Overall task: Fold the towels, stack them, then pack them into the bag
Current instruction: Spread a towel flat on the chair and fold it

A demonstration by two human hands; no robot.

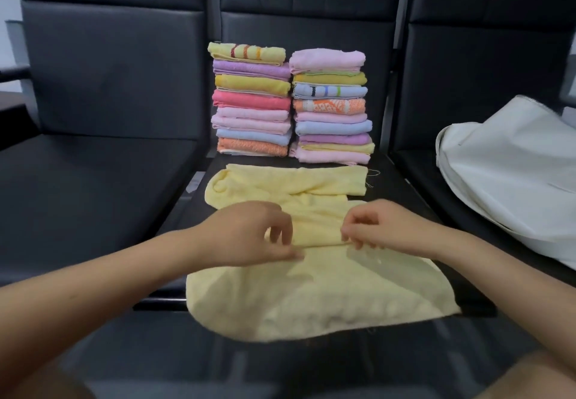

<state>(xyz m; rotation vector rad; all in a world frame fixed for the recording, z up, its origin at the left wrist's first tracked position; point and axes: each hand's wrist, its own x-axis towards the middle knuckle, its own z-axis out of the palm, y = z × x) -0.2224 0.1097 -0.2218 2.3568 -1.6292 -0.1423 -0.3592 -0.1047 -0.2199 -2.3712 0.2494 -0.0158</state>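
A pale yellow towel (311, 292) lies spread over the middle black seat, its near end hanging past the seat's front edge. My left hand (252, 236) and my right hand (371, 227) sit side by side over its middle, each pinching a raised fold of the cloth between thumb and fingers. Behind the towel stand two stacks of folded towels, the left stack (252, 102) topped by a yellow striped one, the right stack (332, 109) topped by a pink one. A white bag (511, 177) lies on the seat to the right.
Three black padded seats (103, 186) stand in a row with tall backrests (118, 65). The left seat holds nothing. The white bag covers much of the right seat. My knees show at the bottom edge.
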